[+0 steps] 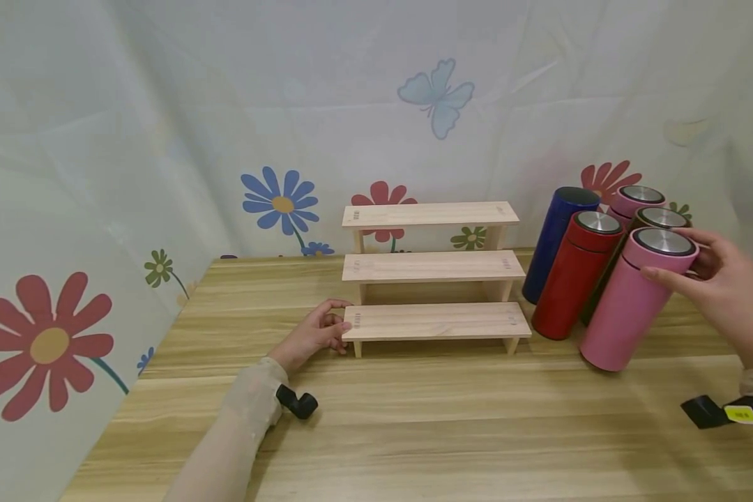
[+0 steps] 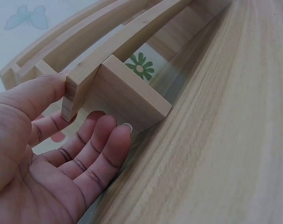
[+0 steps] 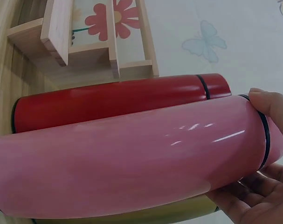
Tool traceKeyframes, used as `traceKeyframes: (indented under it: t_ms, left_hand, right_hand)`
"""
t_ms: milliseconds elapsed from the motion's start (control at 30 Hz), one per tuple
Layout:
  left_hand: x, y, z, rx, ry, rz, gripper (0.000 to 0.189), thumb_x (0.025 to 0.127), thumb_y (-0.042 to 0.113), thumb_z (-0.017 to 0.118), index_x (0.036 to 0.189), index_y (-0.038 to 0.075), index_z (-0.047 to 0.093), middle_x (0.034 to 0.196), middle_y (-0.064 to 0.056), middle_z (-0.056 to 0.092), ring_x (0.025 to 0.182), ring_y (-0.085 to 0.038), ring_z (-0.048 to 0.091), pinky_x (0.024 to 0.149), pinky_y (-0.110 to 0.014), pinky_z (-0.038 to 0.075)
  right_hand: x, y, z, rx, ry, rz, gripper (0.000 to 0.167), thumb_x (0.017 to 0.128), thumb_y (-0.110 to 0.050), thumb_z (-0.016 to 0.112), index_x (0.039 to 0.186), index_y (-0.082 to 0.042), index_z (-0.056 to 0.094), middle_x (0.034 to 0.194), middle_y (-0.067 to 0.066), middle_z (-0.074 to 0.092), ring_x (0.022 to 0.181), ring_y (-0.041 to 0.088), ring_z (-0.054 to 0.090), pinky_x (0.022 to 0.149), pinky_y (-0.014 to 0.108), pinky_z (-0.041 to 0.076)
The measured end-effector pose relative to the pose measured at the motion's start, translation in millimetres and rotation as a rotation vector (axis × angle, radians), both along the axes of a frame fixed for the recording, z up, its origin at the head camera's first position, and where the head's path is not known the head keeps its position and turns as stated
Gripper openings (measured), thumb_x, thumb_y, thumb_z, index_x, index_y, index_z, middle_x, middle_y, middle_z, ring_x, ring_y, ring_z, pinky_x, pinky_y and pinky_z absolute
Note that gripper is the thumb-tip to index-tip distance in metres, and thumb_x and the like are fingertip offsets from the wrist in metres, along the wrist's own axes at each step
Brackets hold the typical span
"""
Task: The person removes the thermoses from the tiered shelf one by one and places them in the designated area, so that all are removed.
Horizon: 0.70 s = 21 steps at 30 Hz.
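Observation:
A three-tier wooden display shelf [image 1: 436, 322] stands on the table. At its lower left end is my left hand [image 1: 316, 329], pinching the bottom board's corner with thumb and index finger; the other fingers curl beside the end leg [image 2: 127, 91]. Off to the right, my right hand [image 1: 724, 286] grips a pink thermos flask [image 1: 636, 307] just below its steel-topped lid, thumb on one side and fingers on the other. A red thermos [image 1: 574, 279] stands close beside the pink one. Behind it, an olive thermos [image 3: 146, 213] is mostly hidden.
A blue thermos [image 1: 555, 240] and a second pink thermos [image 1: 636, 199] stand at the back of the cluster, right of the shelf. The wood-grain table [image 1: 414, 432] stretches out in front. Behind hangs a flower-printed cloth [image 1: 326, 104].

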<state>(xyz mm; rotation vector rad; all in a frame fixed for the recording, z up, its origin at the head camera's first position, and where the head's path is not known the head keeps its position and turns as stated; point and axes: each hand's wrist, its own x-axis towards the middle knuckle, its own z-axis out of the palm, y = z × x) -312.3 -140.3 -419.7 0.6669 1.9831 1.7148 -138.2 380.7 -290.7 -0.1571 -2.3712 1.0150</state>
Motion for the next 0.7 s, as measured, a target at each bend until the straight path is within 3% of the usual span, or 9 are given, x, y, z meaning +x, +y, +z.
traceKeyframes:
  t_ms: [267, 467, 700]
  left_hand:
    - [-0.8, 0.4, -1.3, 0.008, -0.001, 0.001, 0.051, 0.098, 0.014, 0.055, 0.142, 0.002, 0.033, 0.089, -0.002, 0.052, 0.07, -0.013, 0.057, 0.068, -0.03, 0.058]
    - [-0.4, 0.4, -1.9, 0.007, -0.003, -0.001, 0.051, 0.098, 0.014, 0.055, 0.143, 0.002, 0.032, 0.09, -0.003, 0.053, 0.071, -0.014, 0.057, 0.068, -0.03, 0.058]
    - [-0.9, 0.7, -0.3, 0.001, -0.002, 0.004, 0.05, 0.098, 0.012, 0.054, 0.143, 0.003, 0.032, 0.09, -0.003, 0.052, 0.07, -0.014, 0.057, 0.068, -0.03, 0.057]
  right_hand:
    - [-0.7, 5.5, -11.5, 0.006, -0.029, -0.059, 0.07, 0.089, -0.026, 0.068, 0.149, -0.016, 0.032, 0.108, -0.026, 0.043, 0.085, -0.019, 0.042, 0.068, -0.006, 0.036]
    - [-0.1, 7.1, -14.0, 0.01, -0.041, -0.081, 0.072, 0.09, -0.028, 0.068, 0.15, -0.018, 0.03, 0.121, -0.011, 0.049, 0.085, -0.018, 0.04, 0.069, -0.007, 0.034]
    - [1.8, 4.6, -13.6, 0.016, -0.039, -0.065, 0.073, 0.091, -0.024, 0.067, 0.151, -0.011, 0.027, 0.125, 0.006, 0.05, 0.085, -0.019, 0.04, 0.069, -0.007, 0.035]
